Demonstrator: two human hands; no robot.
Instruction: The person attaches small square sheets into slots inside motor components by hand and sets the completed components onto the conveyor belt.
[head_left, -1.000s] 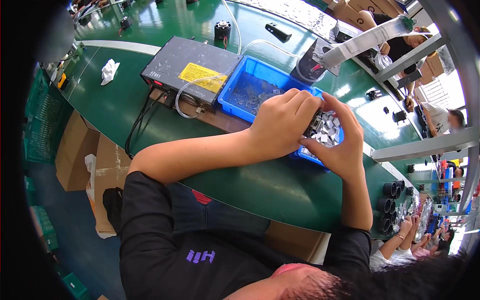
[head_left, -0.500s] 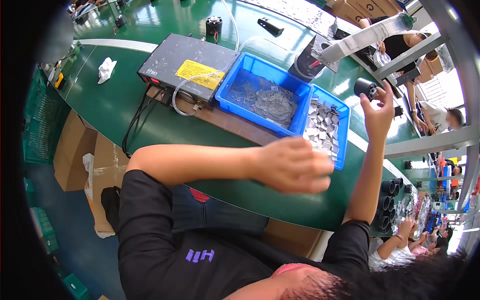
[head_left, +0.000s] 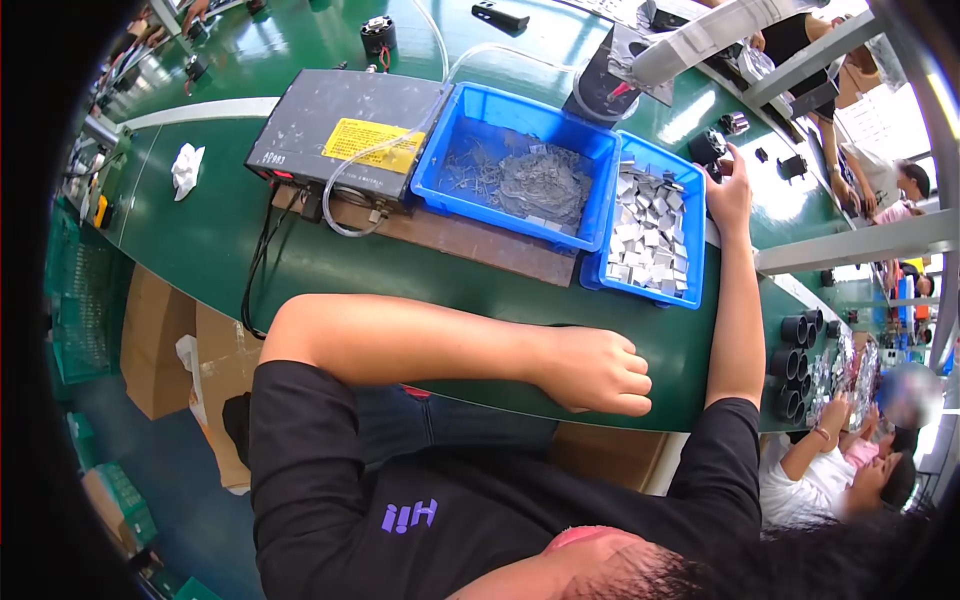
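Note:
My left hand [head_left: 598, 372] is a closed fist over the green bench near its front edge; its inner side is hidden, so anything inside does not show. Out to the right, my right hand [head_left: 732, 190] has its fingers around the near side of a black cylindrical part [head_left: 708, 147]. That hand is just beyond a blue bin of small silvery metal pieces [head_left: 693, 245]. Left of this bin stands a larger blue bin [head_left: 500, 222] with grey stringy scraps. Other small motor-like parts [head_left: 734, 123] lie beyond my right hand.
A dark control box [head_left: 345, 110] with a clear hose stands left of the bins. Behind them is a dark container [head_left: 600, 95] under a wrapped tube. Black cups [head_left: 795, 363] stand at right, near a metal rail [head_left: 860, 242]. Co-workers sit at right.
My right hand has carried the black cylindrical part down and slightly left to the bench. My left hand, blurred before, is now a still fist slightly lower. The view has shifted a little.

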